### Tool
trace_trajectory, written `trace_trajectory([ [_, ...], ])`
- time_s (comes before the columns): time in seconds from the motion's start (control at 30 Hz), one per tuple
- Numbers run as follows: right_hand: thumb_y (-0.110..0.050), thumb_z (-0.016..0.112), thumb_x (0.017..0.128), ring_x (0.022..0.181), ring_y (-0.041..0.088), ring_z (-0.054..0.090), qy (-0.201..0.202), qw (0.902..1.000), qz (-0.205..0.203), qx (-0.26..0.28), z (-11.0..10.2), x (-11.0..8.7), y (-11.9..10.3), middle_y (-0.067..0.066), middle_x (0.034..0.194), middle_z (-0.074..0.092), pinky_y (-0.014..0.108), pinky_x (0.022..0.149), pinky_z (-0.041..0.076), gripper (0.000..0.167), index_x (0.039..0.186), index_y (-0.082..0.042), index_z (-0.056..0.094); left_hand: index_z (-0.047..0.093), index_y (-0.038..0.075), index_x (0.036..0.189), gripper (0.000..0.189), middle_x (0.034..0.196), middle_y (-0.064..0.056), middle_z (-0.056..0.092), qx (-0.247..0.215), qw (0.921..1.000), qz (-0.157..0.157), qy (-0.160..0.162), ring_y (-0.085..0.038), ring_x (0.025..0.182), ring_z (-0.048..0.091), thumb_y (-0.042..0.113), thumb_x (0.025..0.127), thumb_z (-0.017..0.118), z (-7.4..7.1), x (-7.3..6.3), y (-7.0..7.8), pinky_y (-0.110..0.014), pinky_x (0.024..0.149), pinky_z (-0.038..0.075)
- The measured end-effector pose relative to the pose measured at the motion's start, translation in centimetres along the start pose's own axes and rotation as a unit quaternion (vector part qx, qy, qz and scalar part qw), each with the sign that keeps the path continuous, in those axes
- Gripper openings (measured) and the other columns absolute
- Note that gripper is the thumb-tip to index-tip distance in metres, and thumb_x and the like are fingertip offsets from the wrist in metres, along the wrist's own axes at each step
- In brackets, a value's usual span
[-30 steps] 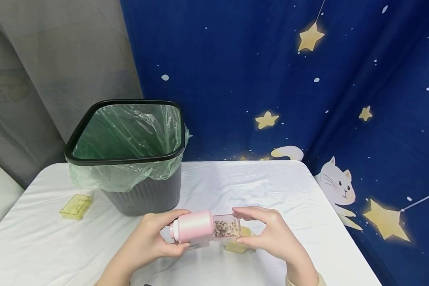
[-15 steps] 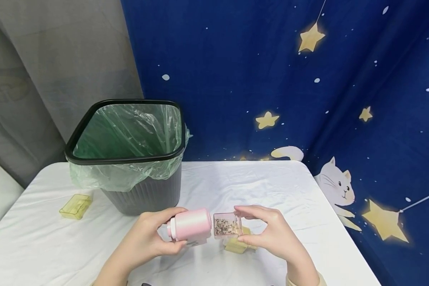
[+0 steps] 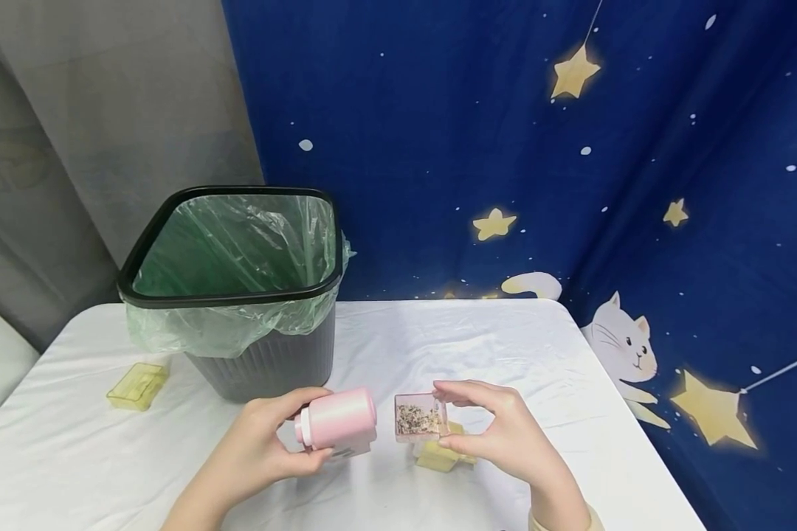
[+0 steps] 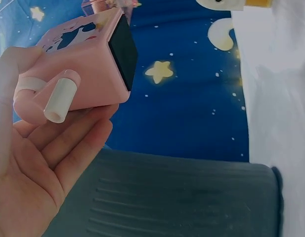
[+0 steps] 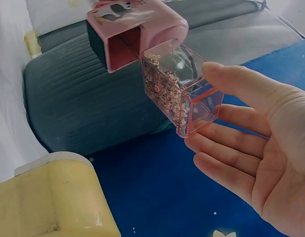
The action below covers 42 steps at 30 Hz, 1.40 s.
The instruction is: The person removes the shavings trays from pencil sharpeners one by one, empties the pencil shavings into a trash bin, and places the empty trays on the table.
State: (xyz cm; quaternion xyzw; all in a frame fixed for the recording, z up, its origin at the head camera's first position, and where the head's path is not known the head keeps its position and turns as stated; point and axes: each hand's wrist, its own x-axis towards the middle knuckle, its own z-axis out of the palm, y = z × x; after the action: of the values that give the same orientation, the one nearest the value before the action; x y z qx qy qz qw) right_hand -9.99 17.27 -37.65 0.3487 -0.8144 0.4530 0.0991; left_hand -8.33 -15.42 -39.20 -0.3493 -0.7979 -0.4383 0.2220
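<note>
- Left hand [image 3: 272,435]: thumb and fingers grasp the pink sharpener body [image 3: 342,417], near the lined bin [image 3: 275,361].
- Right hand [image 3: 501,435]: thumb and fingertips pinch the clear drawer [image 3: 429,436] of shavings [image 3: 417,419], apart from the body and near 1 yellow object [image 3: 438,459].
- Likely risk: held by only 1 end, the drawer could tip, spilling shavings on the white cloth [image 3: 385,494].
- The cavity looks dim; loose bits may fall if the body tilts.

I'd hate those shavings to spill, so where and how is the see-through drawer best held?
Probably take the drawer by its right end, from the right, pinching across opposite side walls, as the right hand does. The walls look flat, and that end is mostly clear of shavings and faces away from the pink sharpener.
</note>
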Motion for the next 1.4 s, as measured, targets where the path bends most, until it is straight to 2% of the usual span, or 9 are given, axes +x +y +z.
trace_trajectory([
  [0.27,-0.011,0.086,0.071,0.094,0.022,0.066,0.008,0.9999,-0.015,0.003,0.2,0.1,0.1,0.003,0.114,0.067,0.033,0.084,0.052,0.057,0.123,-0.009,0.064,0.063,0.019,0.109,0.059,0.091,0.012,0.065,0.033,0.9991,-0.026,-0.007,-0.002,0.073,0.058,0.008,0.056,0.085,-0.4,-0.9,-0.4,-0.013,0.067,0.046],
  [0.5,-0.009,0.085,0.071,0.095,0.018,0.066,0.016,0.9999,-0.005,0.0,0.2,0.1,0.2,0.001,0.112,0.068,0.032,0.084,0.052,0.056,0.123,-0.009,0.064,0.063,0.02,0.109,0.058,0.092,0.014,0.064,0.054,0.9977,-0.038,-0.013,-0.001,0.074,0.058,0.012,0.057,0.086,-0.6,-1.5,-0.9,-0.012,0.068,0.046],
  [0.73,-0.01,0.085,0.071,0.095,0.017,0.066,0.017,0.9998,0.008,-0.007,0.0,0.2,0.2,-0.002,0.109,0.069,0.031,0.084,0.052,0.055,0.123,-0.01,0.064,0.062,0.021,0.108,0.054,0.093,0.015,0.063,0.048,0.9957,-0.067,-0.042,-0.002,0.077,0.06,0.01,0.06,0.085,-0.4,-2.0,-1.3,-0.012,0.071,0.047],
  [1.1,-0.012,0.086,0.071,0.096,0.015,0.065,0.021,0.9993,0.008,-0.029,-0.7,0.5,0.1,-0.003,0.108,0.069,0.031,0.085,0.052,0.057,0.123,-0.008,0.064,0.062,0.021,0.104,0.049,0.092,0.016,0.062,0.054,0.9912,-0.102,-0.065,-0.001,0.078,0.059,0.012,0.061,0.085,0.2,-2.8,-2.2,-0.022,0.067,0.051],
  [1.4,-0.007,0.087,0.068,0.096,0.015,0.066,0.035,0.9987,0.017,-0.032,-1.2,1.4,-0.4,-0.003,0.109,0.069,0.03,0.085,0.052,0.061,0.124,-0.009,0.063,0.06,0.02,0.101,0.048,0.09,0.017,0.061,0.067,0.9832,-0.133,-0.106,0.001,0.073,0.052,0.014,0.06,0.084,0.4,-3.0,-2.5,-0.024,0.065,0.047],
])
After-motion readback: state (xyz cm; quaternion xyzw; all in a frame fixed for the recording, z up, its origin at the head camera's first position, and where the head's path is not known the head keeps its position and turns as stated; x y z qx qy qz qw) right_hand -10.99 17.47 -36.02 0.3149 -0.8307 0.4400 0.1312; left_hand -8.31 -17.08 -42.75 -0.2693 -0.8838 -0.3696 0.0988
